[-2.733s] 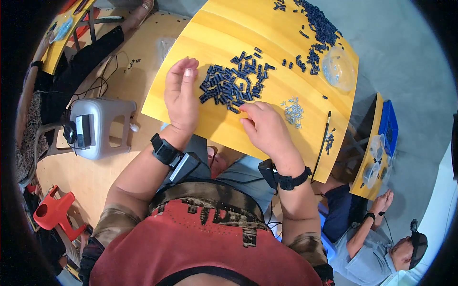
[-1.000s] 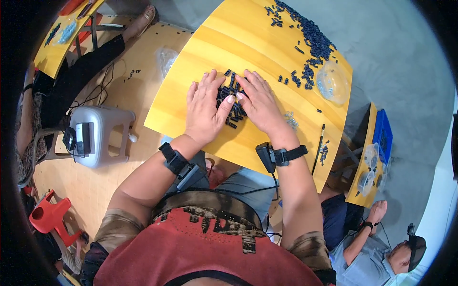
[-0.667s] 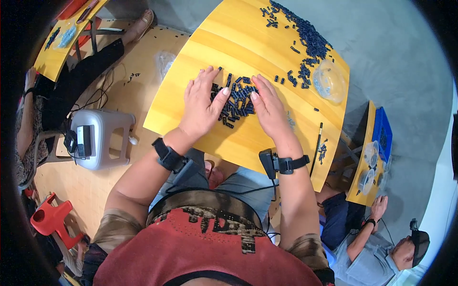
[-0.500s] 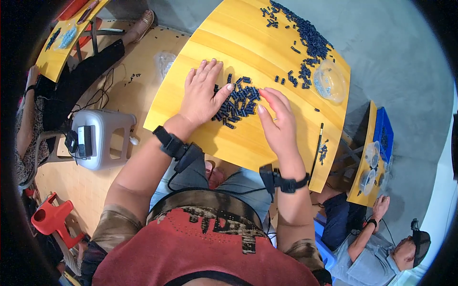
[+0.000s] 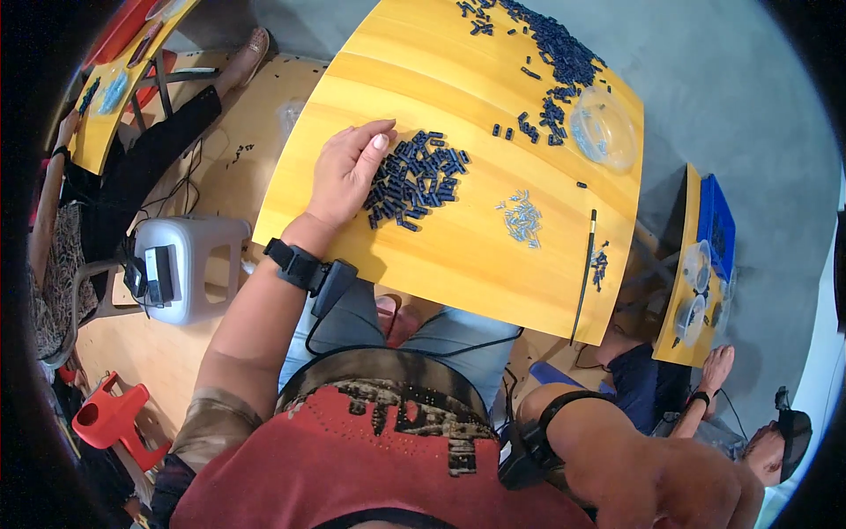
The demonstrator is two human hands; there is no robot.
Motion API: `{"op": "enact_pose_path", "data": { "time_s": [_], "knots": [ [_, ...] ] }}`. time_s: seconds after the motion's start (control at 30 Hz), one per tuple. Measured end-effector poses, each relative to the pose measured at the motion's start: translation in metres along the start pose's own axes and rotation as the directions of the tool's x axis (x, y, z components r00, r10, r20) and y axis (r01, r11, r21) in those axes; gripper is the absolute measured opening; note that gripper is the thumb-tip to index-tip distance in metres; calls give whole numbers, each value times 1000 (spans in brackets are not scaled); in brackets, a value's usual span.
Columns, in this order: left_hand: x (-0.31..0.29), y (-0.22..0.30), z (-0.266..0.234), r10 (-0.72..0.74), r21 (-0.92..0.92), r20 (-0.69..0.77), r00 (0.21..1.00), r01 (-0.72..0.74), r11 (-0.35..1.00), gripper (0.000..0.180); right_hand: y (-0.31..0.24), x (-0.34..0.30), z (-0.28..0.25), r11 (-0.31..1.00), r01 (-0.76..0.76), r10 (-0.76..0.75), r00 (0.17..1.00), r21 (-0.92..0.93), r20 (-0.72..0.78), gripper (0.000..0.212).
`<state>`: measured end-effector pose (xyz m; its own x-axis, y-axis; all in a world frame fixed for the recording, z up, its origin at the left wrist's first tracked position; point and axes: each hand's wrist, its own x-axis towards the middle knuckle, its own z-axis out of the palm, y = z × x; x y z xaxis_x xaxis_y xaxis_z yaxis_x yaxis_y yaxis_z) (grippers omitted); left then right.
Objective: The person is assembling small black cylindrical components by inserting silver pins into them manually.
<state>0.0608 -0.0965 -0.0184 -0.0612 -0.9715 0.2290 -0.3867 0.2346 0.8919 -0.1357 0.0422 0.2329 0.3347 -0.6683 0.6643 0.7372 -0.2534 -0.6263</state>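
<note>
My left hand (image 5: 345, 175) rests on the yellow table (image 5: 441, 273), its fingers stretched out and the thumb apart. It lies against the left side of a pile of small dark-blue plastic pieces (image 5: 419, 181) and holds nothing. My right hand (image 5: 656, 454) is raised off the table, large and close at the lower right. Its fingers cannot be made out, so whether it holds anything is hidden. To the right of the dark pile lies a small heap of silver screw-like pieces (image 5: 523, 220).
A clear round tub (image 5: 604, 128) holds more silver pieces. Many dark pieces (image 5: 564, 53) spread along the far edge. A thin black stick-like tool (image 5: 584, 278) lies near the right edge, beside a few small dark bits (image 5: 599, 267). Co-workers sit at left and right.
My right hand has lifted from beside the dark pile to the lower right. The silver heap now shows on the table. My left hand has drawn its fingers closer together at the pile's side.
</note>
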Motion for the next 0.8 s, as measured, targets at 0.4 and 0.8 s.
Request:
{"op": "enact_pose_path", "data": {
  "time_s": [0.4, 0.8],
  "knots": [
    [-2, -1, 4, -173, -295, -49, 984, 151, 943, 40, 2, 1, -18, 919, -127, 112, 992, 373, 62, 6],
    [-1, -6, 7, -171, -311, -100, 980, 132, 941, 39, -1, -1, -2, 989, 14, 5, 991, 144, -130, 10]
  ]
}}
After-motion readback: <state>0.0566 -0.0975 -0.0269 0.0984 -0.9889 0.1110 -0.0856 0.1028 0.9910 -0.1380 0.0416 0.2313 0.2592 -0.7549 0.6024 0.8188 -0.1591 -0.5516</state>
